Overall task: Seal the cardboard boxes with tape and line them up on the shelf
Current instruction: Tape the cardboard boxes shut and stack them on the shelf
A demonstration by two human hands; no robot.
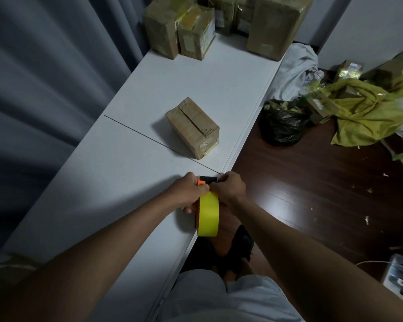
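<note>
Left hand (191,192) grips the tape dispenser (207,212), fingers curled round its orange frame at the white surface (130,173) edge. Yellow roll upright. Right hand (230,188) pinches at the dispenser's black head. Beyond the dispenser: cardboard box (192,127), top seam unsealed.

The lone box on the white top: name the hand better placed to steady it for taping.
Probably right. The left hand grips the tape dispenser, while the right hand only pinches at its front end and lies nearer the box.
</note>
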